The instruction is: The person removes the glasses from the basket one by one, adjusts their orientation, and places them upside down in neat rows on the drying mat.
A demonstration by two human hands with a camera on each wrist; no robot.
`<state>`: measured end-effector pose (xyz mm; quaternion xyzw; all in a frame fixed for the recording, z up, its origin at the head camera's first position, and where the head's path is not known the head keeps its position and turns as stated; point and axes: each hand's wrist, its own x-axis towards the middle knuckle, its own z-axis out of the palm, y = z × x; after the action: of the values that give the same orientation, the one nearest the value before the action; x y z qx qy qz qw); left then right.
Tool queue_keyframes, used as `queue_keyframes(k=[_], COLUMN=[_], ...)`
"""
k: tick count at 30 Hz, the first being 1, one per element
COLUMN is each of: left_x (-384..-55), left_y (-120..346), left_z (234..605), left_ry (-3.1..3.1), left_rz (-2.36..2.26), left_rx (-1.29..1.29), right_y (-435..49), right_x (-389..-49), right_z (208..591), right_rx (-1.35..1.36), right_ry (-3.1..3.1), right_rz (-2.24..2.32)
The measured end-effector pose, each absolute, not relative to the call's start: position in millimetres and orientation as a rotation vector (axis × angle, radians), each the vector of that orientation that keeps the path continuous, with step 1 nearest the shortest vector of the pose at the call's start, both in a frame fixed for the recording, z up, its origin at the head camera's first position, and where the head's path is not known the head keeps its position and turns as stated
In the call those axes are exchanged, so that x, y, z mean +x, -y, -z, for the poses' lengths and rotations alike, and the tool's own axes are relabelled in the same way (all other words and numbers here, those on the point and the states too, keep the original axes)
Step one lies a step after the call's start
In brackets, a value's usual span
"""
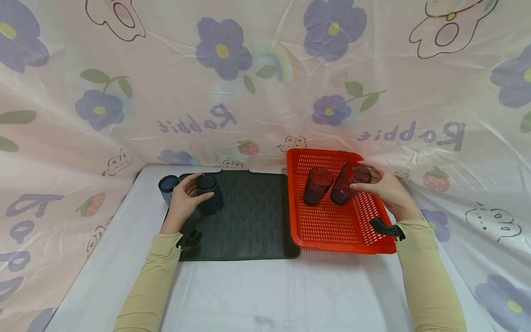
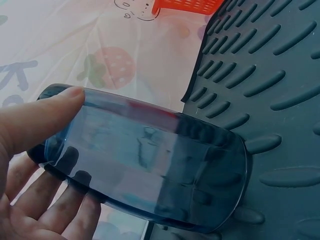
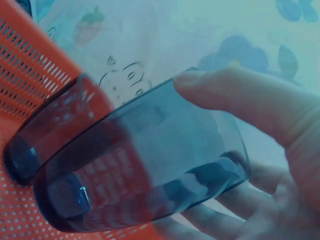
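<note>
My left hand [image 1: 184, 200] grips a dark blue tinted glass [image 1: 210, 198] near its upper end, thumb on one side and fingers on the other. That glass stands on the black ridged mat [image 1: 253, 226], its wider end toward the mat in the left wrist view. Another blue glass [image 1: 165, 190] is just beyond the left hand, at the mat's left edge. My right hand [image 1: 387, 189] holds a tinted glass [image 1: 346, 186] by its rim end, tilted, with its base low inside the red basket [image 1: 292, 198]. Beside it in the basket stands a similar glass [image 1: 317, 186].
The perforated red basket adjoins the mat's right edge. Both lie on a white tablecloth [image 1: 265, 295]. A flower-and-rabbit printed curtain [image 1: 265, 106] rises directly behind them and along both sides. Black straps sit on both wrists.
</note>
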<state>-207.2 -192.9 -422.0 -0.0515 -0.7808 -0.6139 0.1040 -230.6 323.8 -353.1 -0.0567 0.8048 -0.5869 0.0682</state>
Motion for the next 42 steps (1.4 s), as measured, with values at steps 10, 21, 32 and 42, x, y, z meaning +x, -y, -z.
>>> queue_keyframes(k=[10, 21, 32, 42], left_x=[-222, -203, -203, -204], left_y=[201, 190, 190, 190], left_z=[446, 417, 415, 415], left_ry=[2.317, 2.328, 2.330, 2.331], left_rz=[1.784, 1.812, 1.808, 1.809], left_rx=[-0.124, -0.127, -0.115, -0.110], right_y=[-316, -298, -284, -265], right_x=[-217, -207, -204, -207], right_z=[328, 316, 308, 311], right_rx=[-0.271, -0.350, -0.365, -0.449], right_ry=[-2.368, -2.274, -2.199, -2.105], right_rz=[1.872, 2.001, 2.055, 2.152])
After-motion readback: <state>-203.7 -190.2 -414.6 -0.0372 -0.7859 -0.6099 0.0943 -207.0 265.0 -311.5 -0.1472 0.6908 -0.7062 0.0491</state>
